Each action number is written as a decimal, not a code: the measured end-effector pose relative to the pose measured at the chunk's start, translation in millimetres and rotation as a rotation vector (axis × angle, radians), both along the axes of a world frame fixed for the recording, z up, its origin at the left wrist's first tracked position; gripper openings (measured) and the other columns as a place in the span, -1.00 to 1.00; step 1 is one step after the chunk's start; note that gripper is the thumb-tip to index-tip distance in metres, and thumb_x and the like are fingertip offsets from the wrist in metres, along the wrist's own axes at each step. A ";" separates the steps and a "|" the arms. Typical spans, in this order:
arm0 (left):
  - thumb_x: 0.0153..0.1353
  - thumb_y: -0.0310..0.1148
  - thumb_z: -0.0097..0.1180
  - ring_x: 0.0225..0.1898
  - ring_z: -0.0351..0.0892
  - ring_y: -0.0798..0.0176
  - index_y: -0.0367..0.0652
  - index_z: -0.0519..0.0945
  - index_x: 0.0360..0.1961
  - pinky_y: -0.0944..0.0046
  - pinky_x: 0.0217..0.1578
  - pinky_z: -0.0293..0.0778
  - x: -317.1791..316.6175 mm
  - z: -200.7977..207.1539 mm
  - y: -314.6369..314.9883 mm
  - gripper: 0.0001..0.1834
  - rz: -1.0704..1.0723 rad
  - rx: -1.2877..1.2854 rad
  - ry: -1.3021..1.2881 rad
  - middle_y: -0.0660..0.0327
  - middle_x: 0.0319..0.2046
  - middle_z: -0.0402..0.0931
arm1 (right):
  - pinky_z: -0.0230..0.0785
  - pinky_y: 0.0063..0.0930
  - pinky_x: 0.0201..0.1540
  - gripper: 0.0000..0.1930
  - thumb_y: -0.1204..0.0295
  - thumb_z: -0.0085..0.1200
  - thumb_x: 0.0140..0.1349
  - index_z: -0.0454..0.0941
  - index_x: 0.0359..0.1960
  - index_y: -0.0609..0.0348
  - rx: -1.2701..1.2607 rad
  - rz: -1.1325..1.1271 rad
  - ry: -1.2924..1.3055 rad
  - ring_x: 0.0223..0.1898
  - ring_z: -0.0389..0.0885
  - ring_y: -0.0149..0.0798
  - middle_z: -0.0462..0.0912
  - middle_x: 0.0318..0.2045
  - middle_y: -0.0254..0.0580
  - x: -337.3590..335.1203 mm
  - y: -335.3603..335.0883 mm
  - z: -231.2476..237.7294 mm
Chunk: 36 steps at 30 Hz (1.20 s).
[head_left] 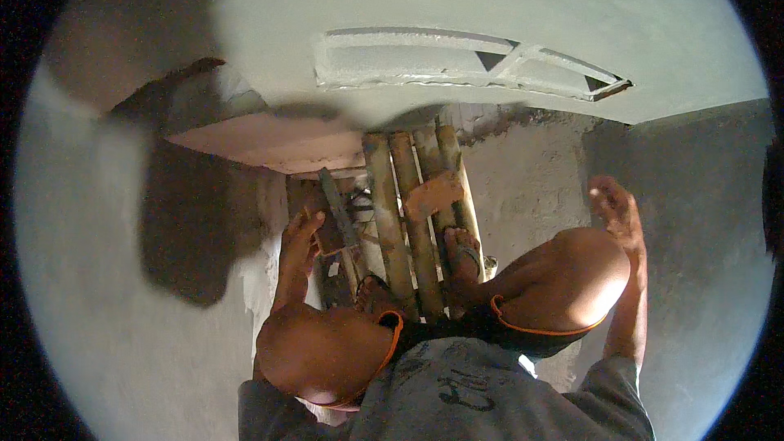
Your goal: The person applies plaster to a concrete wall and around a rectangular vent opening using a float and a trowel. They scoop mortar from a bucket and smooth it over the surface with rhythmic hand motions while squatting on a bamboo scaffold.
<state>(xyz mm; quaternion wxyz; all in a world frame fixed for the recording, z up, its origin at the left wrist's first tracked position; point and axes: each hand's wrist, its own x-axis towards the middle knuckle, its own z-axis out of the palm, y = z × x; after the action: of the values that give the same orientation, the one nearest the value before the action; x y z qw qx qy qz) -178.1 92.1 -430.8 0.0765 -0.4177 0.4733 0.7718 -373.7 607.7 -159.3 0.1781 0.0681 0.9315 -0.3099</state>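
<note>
My left hand (297, 238) is beside my left knee, thumb and fingers closed at the edge of a thin, flat brown piece (330, 238) with a pale edge. Its exact kind is hard to make out in the shade. My right hand (618, 211) is raised past my right knee, near the right wall. Its fingers are loosely bent and slightly blurred, and nothing shows in them. Under my sandalled feet run several round poles (382, 204), laid side by side. A flat orange-brown slab (434, 193) lies across them, ahead of my right foot.
A pale wall stands in front, with a long framed recess (416, 55) in it. A pinkish ledge (269, 143) juts out at the left. Beside the poles lies a dark narrow plank (339, 206). Bare grey walls (686, 261) close in on both sides. Shadows fall on the left wall.
</note>
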 end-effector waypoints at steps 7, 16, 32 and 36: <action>0.26 -0.13 0.40 -0.12 0.56 0.35 -0.01 0.56 0.13 0.25 -0.14 0.47 8.6 18.2 7.2 -0.52 0.048 0.051 0.023 0.34 -0.15 0.60 | 0.50 -0.31 -0.05 -0.62 0.15 0.21 0.43 0.59 0.15 0.06 -0.165 0.196 -0.088 -0.13 0.65 -0.24 0.71 -0.16 -0.17 -13.4 7.7 -69.6; 0.20 -0.22 0.47 -0.15 0.60 0.34 -0.03 0.47 0.23 0.24 -0.11 0.51 13.1 31.4 -14.6 -0.38 0.091 -0.014 0.011 0.31 -0.18 0.62 | 0.51 -0.25 0.00 -0.57 0.22 0.23 0.38 0.58 0.20 0.15 0.028 0.381 0.004 -0.12 0.66 -0.16 0.69 -0.13 -0.04 -27.7 -63.8 10.5; 0.19 -0.26 0.43 -0.30 0.65 0.25 -0.27 0.61 0.06 0.22 -0.20 0.54 -38.9 96.3 20.3 -0.52 0.342 -0.566 0.253 0.10 -0.25 0.69 | 0.47 -0.42 -0.07 -0.69 0.38 0.33 0.30 0.63 -0.02 0.32 -0.167 0.469 0.182 -0.25 0.60 -0.38 0.65 -0.36 -0.26 18.2 -131.9 41.8; 0.20 -0.32 0.41 -0.17 0.67 0.20 -0.29 0.59 0.12 0.17 -0.11 0.56 -41.9 92.8 34.7 -0.50 0.553 -0.826 0.321 0.02 -0.15 0.71 | 0.48 -0.45 -0.11 -0.72 0.42 0.31 0.33 0.63 -0.01 0.32 -0.100 0.673 0.259 -0.25 0.59 -0.40 0.66 -0.30 -0.23 19.2 -159.5 40.8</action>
<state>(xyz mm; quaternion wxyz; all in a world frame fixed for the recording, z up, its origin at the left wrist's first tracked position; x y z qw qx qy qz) -220.1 126.8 -338.0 -0.3752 -0.3988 0.6160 0.5662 -354.5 448.2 -118.5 0.1538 -0.2910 0.9003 -0.2849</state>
